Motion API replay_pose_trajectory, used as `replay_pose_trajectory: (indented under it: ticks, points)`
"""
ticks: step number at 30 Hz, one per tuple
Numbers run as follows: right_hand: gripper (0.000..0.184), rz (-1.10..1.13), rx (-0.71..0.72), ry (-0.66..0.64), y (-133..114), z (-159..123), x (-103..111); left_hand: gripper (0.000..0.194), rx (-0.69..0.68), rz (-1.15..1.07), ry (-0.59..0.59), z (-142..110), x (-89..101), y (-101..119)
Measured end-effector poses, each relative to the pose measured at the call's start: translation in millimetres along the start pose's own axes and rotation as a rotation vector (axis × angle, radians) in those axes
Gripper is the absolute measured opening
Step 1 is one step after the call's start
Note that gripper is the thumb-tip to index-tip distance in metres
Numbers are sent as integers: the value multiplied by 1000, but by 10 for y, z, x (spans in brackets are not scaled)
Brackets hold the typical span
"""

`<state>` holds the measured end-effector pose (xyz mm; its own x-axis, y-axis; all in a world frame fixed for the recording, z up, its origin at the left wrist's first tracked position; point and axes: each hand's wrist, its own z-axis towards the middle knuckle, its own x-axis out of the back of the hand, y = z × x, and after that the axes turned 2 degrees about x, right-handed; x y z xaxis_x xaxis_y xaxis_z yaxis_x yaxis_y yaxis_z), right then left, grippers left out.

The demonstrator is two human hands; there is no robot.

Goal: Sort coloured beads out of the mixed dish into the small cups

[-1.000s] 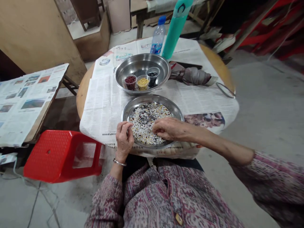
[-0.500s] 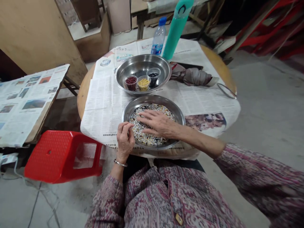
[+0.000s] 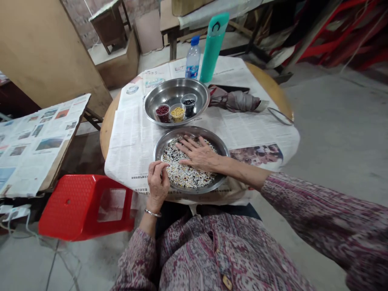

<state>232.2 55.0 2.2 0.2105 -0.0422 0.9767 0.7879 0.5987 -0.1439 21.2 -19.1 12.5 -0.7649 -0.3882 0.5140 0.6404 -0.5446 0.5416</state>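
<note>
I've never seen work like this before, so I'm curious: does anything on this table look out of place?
The folded grey umbrella stands out: it lies on the newspaper right beside the steel bowl of small grain cups, unrelated to the food.

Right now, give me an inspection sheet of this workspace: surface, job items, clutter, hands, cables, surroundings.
surface: round wooden table under spread newspaper
job's things: steel plate of mixed grains; steel basin behind it, holding cups of red beans, yellow grains, dark beans
clutter: folded umbrella, plastic water bottle, teal flask
hands: right hand flat on the grains; left hand pinched at the plate's rim
cables: thin cable on the floor
surroundings: red plastic stool, newspaper-covered bench, concrete floor
</note>
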Motion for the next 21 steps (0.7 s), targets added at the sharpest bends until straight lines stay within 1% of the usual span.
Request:
replay_pose_trajectory:
  ticks: [1,3,7,10,13,15,17,18,21]
  points:
    - [68,-10,-40,7,7,-24,8,20,-2,14,-20,15,12,6]
    - [71,-24,-100,26,-9,-85,39,20,-14,67,-104,64,45,34]
    - [68,-27,-193,52,-87,-195,145,21,-56,228,-378,202,123,173]
    - [60,-2,-233,72,-114,-257,211,34,-38,305,-598,271,139,326]
    - [43,58,-236,123,-95,-317,217,37,-40,265,-804,296,56,442]
    - [42,98,-228,153,-72,-356,189,32,-59,212,-901,310,-54,470]
    - [45,126,-226,190,-58,-386,153,25,-67,183,-949,337,-181,454]
    - [45,134,-226,209,-57,-397,138,22,-66,173,-949,356,-241,430]
    - [42,129,-234,252,-79,-412,115,15,-47,148,-864,434,-366,318]
